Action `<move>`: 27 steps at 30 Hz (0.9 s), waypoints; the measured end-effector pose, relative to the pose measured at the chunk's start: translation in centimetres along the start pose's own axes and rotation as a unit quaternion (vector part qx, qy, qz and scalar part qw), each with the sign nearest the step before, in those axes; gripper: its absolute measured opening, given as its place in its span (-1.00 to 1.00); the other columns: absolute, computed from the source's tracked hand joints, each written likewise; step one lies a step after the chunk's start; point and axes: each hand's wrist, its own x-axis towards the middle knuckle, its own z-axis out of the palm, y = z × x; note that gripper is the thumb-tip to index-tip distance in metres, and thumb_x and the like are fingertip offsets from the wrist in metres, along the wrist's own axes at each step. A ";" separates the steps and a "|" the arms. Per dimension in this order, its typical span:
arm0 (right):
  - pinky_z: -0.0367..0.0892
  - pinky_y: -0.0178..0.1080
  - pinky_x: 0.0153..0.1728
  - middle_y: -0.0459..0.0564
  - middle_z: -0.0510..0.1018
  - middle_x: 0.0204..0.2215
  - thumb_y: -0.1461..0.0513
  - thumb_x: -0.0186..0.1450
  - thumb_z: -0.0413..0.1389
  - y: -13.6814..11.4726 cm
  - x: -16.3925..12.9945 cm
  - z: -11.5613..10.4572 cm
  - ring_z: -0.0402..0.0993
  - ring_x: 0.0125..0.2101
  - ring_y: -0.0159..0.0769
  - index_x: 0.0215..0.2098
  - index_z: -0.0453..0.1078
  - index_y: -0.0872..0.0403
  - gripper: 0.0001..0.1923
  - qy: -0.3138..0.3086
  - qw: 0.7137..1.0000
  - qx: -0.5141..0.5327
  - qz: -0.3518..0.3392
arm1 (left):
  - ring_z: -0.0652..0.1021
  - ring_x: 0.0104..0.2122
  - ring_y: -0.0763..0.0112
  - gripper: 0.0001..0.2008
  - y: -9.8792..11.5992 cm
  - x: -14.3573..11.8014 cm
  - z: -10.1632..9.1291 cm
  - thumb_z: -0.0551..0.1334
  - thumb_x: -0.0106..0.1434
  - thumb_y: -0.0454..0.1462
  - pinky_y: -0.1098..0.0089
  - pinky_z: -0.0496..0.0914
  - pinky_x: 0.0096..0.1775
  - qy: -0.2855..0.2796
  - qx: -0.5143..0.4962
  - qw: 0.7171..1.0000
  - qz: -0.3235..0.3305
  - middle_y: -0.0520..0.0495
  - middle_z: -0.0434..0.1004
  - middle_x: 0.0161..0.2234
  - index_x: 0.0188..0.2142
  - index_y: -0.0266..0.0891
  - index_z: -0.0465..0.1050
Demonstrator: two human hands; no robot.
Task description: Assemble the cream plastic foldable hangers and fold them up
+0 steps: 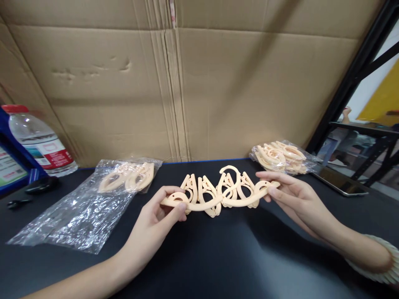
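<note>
A cream plastic folding hanger [218,193], with a hook on top and several looped clips, is stretched out just above the black table [218,257]. My left hand [156,220] pinches its left end between thumb and fingers. My right hand [289,191] pinches its right end. The hook points away from me toward the cardboard wall.
A clear plastic bag [81,207] holding more cream hangers lies at the left. Another bag of hangers [282,158] sits at the back right beside a dark phone [339,182]. A water bottle [40,145] and a blue box stand at far left. Cardboard [187,83] walls the back.
</note>
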 end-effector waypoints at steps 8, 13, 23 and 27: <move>0.43 -0.31 -0.34 -0.12 0.45 -0.41 0.20 0.20 0.26 0.1 -0.7 2.4 0.44 -0.36 -0.37 -0.29 0.22 0.00 -0.73 -0.027 0.997 0.073 0.010 | 0.46 -0.33 0.45 -0.70 0.5 -1.2 1.6 0.28 0.21 -0.24 0.45 0.43 -0.27 -0.073 -0.058 0.996 0.014 0.07 0.41 -0.37 -0.10 -0.13 0.25; 0.43 -0.27 -0.21 -0.04 0.51 -0.33 0.19 0.31 0.14 -0.8 -1.9 2.8 0.48 -0.27 -0.33 -0.29 0.39 0.04 -0.92 -0.181 0.983 -0.028 0.012 | 0.49 -0.28 0.39 -0.66 0.4 -1.6 1.9 0.23 0.26 -0.21 0.37 0.45 -0.21 -0.095 -0.042 0.994 0.026 0.02 0.44 -0.30 0.00 -0.11 0.20; 0.44 -0.08 -0.06 0.08 0.15 0.29 0.20 0.38 0.02 -1.5 -3.2 3.0 0.52 -0.15 -0.26 0.23 0.22 -0.16 -0.55 -0.330 0.941 -0.063 0.044 | 0.56 -0.37 0.39 -0.80 0.7 -1.6 2.0 0.29 0.20 -0.23 0.39 0.49 -0.27 -0.074 -0.029 0.995 0.054 -0.01 0.52 -0.34 -0.20 -0.20 0.35; 0.43 -0.09 -0.02 0.05 0.10 0.31 0.28 0.37 0.03 -1.5 -3.2 3.2 0.46 -0.02 -0.23 0.26 0.15 -0.18 -0.48 -0.338 0.938 -0.072 0.015 | 0.58 -0.30 0.35 -0.77 0.8 -1.7 2.1 0.30 0.19 -0.25 0.36 0.51 -0.20 -0.089 -0.019 0.994 0.060 -0.05 0.56 -0.27 -0.16 -0.18 0.39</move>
